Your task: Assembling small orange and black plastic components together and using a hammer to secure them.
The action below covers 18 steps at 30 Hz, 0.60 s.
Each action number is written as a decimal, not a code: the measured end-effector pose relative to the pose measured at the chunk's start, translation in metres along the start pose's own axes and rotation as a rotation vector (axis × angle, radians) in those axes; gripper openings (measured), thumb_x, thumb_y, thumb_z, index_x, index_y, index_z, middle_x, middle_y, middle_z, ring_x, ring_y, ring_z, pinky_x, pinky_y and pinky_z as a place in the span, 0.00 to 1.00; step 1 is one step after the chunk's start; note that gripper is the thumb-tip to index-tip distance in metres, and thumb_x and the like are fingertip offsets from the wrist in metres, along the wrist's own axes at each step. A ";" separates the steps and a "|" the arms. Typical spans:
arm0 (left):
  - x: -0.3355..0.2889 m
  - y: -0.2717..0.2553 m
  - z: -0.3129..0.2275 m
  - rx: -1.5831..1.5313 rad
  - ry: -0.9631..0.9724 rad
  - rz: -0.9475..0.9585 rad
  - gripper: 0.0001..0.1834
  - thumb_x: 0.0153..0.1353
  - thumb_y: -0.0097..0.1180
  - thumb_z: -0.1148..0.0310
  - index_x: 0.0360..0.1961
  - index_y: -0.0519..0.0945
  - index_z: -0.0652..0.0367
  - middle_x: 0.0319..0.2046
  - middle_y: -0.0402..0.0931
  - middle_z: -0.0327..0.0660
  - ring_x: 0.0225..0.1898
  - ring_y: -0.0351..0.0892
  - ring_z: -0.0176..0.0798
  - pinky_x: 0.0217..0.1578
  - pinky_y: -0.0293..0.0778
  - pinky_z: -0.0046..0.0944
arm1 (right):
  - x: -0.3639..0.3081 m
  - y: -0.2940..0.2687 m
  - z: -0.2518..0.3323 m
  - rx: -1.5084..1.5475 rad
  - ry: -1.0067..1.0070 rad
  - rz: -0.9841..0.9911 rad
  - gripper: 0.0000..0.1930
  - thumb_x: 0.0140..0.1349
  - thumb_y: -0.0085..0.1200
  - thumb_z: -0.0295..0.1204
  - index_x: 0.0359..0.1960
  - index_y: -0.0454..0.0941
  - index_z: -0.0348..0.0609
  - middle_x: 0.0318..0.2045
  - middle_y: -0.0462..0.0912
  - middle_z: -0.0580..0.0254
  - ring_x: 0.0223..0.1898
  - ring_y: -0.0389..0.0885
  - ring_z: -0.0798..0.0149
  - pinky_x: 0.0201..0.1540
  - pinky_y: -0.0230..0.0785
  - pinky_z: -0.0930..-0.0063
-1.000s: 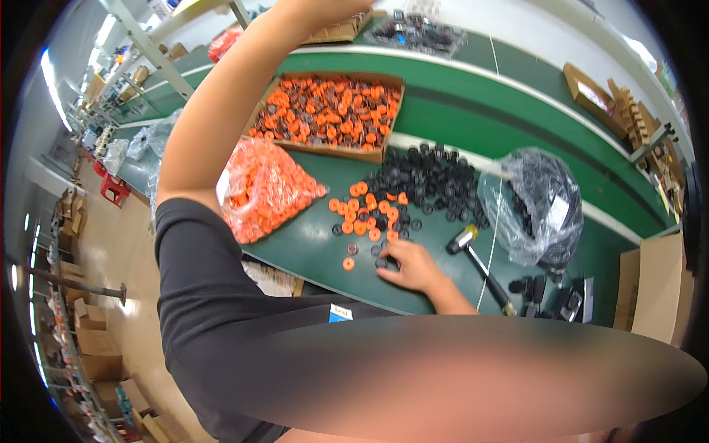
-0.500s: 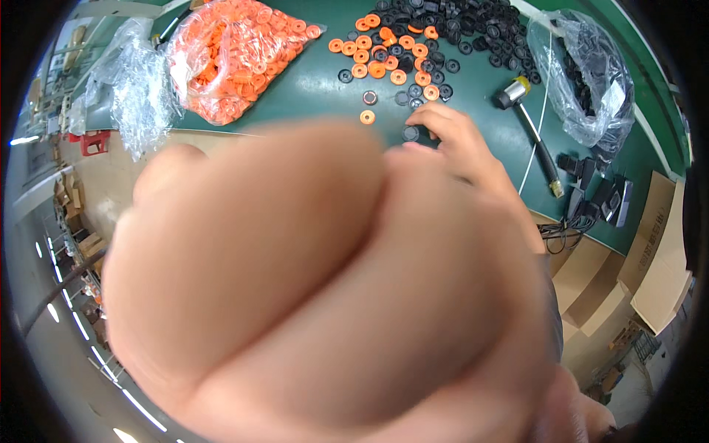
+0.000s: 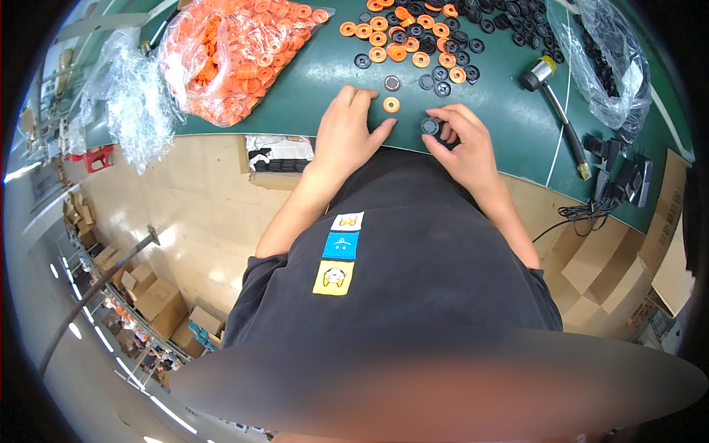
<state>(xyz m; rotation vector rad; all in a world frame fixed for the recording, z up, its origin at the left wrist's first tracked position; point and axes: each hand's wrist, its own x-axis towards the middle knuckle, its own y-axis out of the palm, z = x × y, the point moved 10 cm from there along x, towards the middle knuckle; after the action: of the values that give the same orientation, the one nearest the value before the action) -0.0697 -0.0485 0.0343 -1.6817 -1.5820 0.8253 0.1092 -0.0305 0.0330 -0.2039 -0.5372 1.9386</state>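
My left hand (image 3: 346,127) rests at the near edge of the green table, thumb apart from the bent fingers and nothing visible in it. Just right of its fingertips lies an orange ring-shaped disc (image 3: 391,105). A dark disc with a reddish rim (image 3: 392,83) is slightly farther away. Between the thumb and fingers of my right hand (image 3: 467,142) is a black round cap (image 3: 430,126), at the table's near edge. Loose orange discs (image 3: 396,52) and black discs (image 3: 442,88) are scattered beyond both hands.
A clear bag of orange discs (image 3: 244,63) sits at the left beside crumpled plastic (image 3: 140,96). A mallet (image 3: 563,118), a bag of black parts (image 3: 602,66) and a cabled black device (image 3: 631,181) lie right. Cardboard boxes (image 3: 605,269) stand below the table.
The large blurred hand that filled the view close to the camera is gone. My left hand is now down at the table. My right hand remains at the black cap.
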 end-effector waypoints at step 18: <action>-0.004 0.035 -0.012 -1.192 -0.201 0.113 0.17 0.63 0.61 0.82 0.53 0.76 0.68 0.47 0.83 0.47 0.48 0.84 0.36 0.51 0.80 0.36 | 0.017 -0.014 0.042 0.023 -0.130 -0.073 0.19 0.51 0.69 0.19 0.46 0.83 0.38 0.41 0.81 0.59 0.35 0.81 0.65 0.38 0.77 0.74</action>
<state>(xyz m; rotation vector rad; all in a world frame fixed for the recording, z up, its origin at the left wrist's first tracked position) -0.0405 -0.0541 0.0123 -2.5279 -2.3608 -0.0027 0.0980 -0.0219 0.0779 -0.0435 -0.5992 1.8949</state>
